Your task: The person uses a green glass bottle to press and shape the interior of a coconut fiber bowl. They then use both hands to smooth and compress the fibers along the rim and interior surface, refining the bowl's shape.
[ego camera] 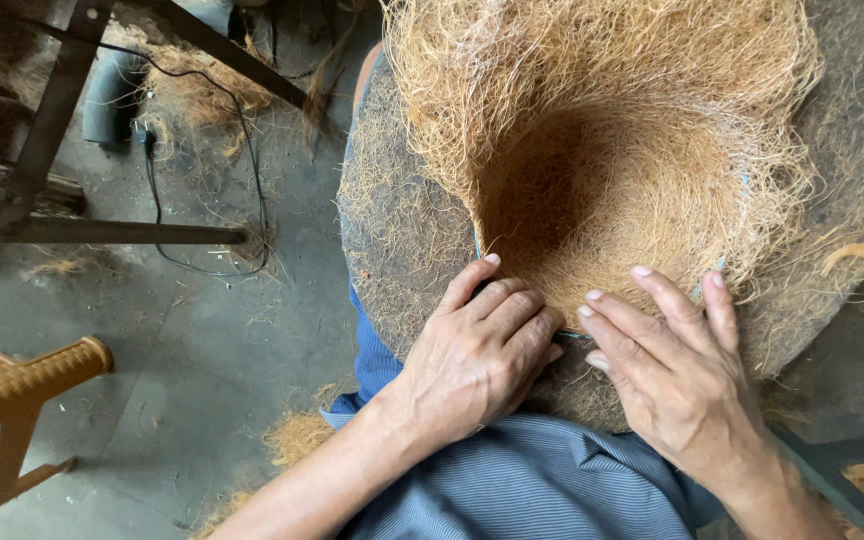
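Both hands press flat on the near rim of the coir-fibre bowl (592, 170), which sits on the round fibre-coated disc (402, 230); left hand (477, 355) fingers together, right hand (677, 375) fingers spread, apparently pinning loose fibres against the disc.

Both forearms are bare, no sleeves reaching the wrists, no watch, rings or gloves on either the left hand (477, 360) or the right hand (677, 375). Nails on the fingers (652, 290) are short and plain. The lap garment (532, 485) is blue-grey cloth with fine pinstripes, maybe a wrap or loose trousers, hard to tell from above.
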